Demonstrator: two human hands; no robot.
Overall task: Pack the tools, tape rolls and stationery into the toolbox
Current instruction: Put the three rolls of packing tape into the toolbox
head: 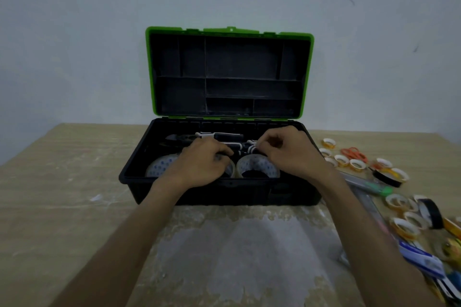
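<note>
The black toolbox (174,192) with a green lid (149,70) stands open on the table. At the back of the box lies a pair of pliers (217,135) with black-and-white handles. A second black-and-white tool (240,149) lies in front of it, between my hands. My left hand (202,164) is curled over a clear tape roll, its fingertips on this tool's dark handle. My right hand (289,152) pinches the tool's white-banded end. Large clear tape rolls (259,166) stand along the box's front wall, and one (159,166) shows left of my left hand.
On the wooden table (62,182), right of the box, lie several small yellow tape rolls (341,160), orange scissors (354,152), black tape rolls (430,212), a green-ended cutter (374,188), rulers and blue-and-white stationery (421,259). A wall rises behind the lid.
</note>
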